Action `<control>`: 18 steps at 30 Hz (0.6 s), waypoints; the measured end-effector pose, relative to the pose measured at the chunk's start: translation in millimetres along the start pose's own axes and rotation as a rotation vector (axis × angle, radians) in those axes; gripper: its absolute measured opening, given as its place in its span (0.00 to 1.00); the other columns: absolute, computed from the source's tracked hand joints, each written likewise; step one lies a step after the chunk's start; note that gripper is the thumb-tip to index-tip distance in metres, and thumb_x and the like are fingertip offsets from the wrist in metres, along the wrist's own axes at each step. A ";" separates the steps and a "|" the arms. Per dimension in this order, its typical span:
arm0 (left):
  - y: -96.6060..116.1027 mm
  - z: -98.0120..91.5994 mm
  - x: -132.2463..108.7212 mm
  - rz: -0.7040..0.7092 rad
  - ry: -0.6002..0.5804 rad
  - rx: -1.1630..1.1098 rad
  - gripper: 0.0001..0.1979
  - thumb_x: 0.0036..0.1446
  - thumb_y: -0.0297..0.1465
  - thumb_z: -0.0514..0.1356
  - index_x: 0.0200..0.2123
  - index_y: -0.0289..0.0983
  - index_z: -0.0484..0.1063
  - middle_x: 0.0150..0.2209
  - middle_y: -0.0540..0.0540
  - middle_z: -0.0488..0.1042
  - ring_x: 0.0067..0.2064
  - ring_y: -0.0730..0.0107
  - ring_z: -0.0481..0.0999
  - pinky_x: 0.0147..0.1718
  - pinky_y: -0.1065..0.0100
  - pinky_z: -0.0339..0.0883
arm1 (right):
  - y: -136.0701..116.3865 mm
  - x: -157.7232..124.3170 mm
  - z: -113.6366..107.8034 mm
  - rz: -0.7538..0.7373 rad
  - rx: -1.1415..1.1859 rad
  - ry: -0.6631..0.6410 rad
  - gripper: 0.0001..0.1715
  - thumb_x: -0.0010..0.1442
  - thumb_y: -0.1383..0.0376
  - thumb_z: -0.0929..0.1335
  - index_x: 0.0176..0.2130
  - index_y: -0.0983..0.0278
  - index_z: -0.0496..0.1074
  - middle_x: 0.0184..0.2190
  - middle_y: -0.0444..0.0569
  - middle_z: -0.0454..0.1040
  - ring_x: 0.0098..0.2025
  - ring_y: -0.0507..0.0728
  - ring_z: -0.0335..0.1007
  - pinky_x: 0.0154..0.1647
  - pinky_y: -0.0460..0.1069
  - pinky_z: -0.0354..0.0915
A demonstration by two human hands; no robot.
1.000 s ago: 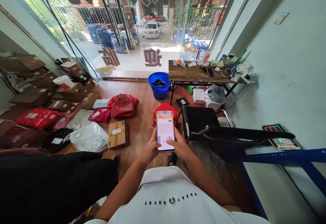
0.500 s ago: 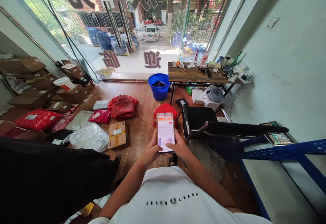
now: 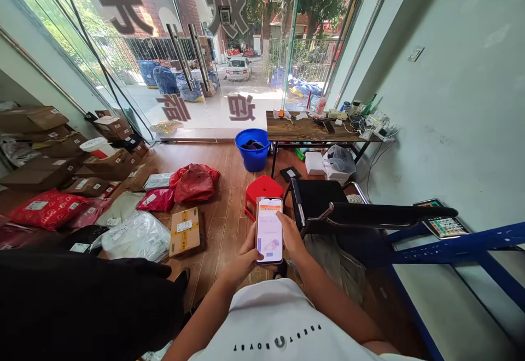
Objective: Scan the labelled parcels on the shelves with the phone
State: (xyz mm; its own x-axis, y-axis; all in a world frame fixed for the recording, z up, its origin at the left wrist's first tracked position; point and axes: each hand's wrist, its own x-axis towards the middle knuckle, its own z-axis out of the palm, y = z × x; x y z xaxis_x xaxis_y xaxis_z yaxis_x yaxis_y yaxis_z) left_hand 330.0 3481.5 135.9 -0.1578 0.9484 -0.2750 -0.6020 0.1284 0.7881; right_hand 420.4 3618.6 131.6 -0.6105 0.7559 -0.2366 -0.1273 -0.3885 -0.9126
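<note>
A smartphone (image 3: 269, 235) with a lit, mostly white and pink screen is held upright in front of my white shirt. My left hand (image 3: 247, 254) is closed round its left edge, the thumb resting over the lower left corner of the screen. On the other side, my right hand (image 3: 292, 239) holds the right edge, with its thumb at the upper right of the screen. The fingers behind the phone are hidden. Just beyond the phone stands a red plastic stool (image 3: 264, 187).
Parcels and a taped cardboard box (image 3: 186, 232) lie on the floor to the left. A person in black clothing (image 3: 82, 301) is close at my left. Ahead are a blue bucket (image 3: 253, 156) and a wooden table (image 3: 295, 130); a black chair (image 3: 318, 197) stands at right.
My right thumb has moved from the lower part of the screen to its upper right. The view has tilted up slightly, and the phone sits lower in it.
</note>
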 end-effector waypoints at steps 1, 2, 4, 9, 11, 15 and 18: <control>-2.3 -2.2 1.7 0.014 -0.003 -0.021 0.56 0.41 0.26 0.60 0.72 0.55 0.42 0.69 0.41 0.56 0.57 0.45 0.69 0.36 0.61 0.77 | 0.2 0.5 0.7 -0.009 0.001 -0.009 0.35 0.54 0.37 0.70 0.42 0.65 0.77 0.35 0.53 0.83 0.38 0.63 0.79 0.39 0.55 0.71; -4.6 -4.5 3.4 0.027 -0.006 -0.046 0.56 0.40 0.26 0.60 0.72 0.55 0.42 0.68 0.40 0.57 0.56 0.45 0.70 0.35 0.62 0.77 | -0.1 1.2 1.6 -0.025 -0.001 -0.022 0.37 0.55 0.36 0.69 0.44 0.65 0.77 0.38 0.53 0.83 0.39 0.63 0.79 0.41 0.55 0.72; -8.3 -9.3 5.6 0.043 -0.009 -0.101 0.57 0.39 0.27 0.59 0.73 0.54 0.40 0.67 0.38 0.58 0.54 0.43 0.72 0.31 0.62 0.76 | -3.1 4.5 3.9 -0.083 -0.028 -0.063 0.38 0.58 0.35 0.67 0.49 0.62 0.75 0.43 0.53 0.82 0.43 0.63 0.78 0.47 0.56 0.71; -9.5 -23.4 -2.2 0.092 0.027 -0.181 0.59 0.40 0.30 0.58 0.74 0.52 0.32 0.67 0.35 0.59 0.57 0.38 0.71 0.29 0.62 0.74 | -39.9 31.2 17.3 -0.311 -0.267 -0.186 0.38 0.65 0.38 0.62 0.62 0.57 0.66 0.48 0.51 0.78 0.51 0.62 0.74 0.57 0.59 0.66; -8.3 -30.1 -9.2 0.119 0.081 -0.204 0.61 0.39 0.30 0.59 0.74 0.52 0.30 0.67 0.35 0.60 0.58 0.36 0.70 0.30 0.62 0.73 | -70.7 47.3 28.4 -0.427 -0.442 -0.219 0.40 0.66 0.39 0.61 0.66 0.57 0.62 0.48 0.52 0.77 0.52 0.62 0.72 0.61 0.59 0.62; -4.0 -46.2 -22.8 0.138 0.155 -0.238 0.65 0.37 0.29 0.62 0.73 0.52 0.26 0.67 0.36 0.61 0.58 0.33 0.71 0.31 0.57 0.74 | -147.6 85.4 61.5 -0.595 -0.701 -0.264 0.45 0.63 0.40 0.65 0.69 0.60 0.59 0.46 0.54 0.76 0.42 0.61 0.75 0.51 0.58 0.66; 2.0 -61.6 -29.7 0.118 0.101 -0.244 0.65 0.39 0.29 0.65 0.72 0.58 0.28 0.64 0.41 0.67 0.56 0.39 0.73 0.35 0.56 0.75 | -205.9 118.1 94.0 -0.611 -0.762 -0.267 0.50 0.52 0.43 0.75 0.65 0.63 0.67 0.23 0.44 0.74 0.27 0.59 0.71 0.41 0.56 0.69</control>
State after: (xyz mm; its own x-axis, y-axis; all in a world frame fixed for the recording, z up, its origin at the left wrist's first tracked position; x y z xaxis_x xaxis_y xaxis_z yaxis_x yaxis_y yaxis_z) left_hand 285.2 3435.8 111.7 -0.3077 0.9175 -0.2519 -0.7432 -0.0665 0.6657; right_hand 301.0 3738.3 323.0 -0.7746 0.5335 0.3396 -0.0010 0.5359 -0.8443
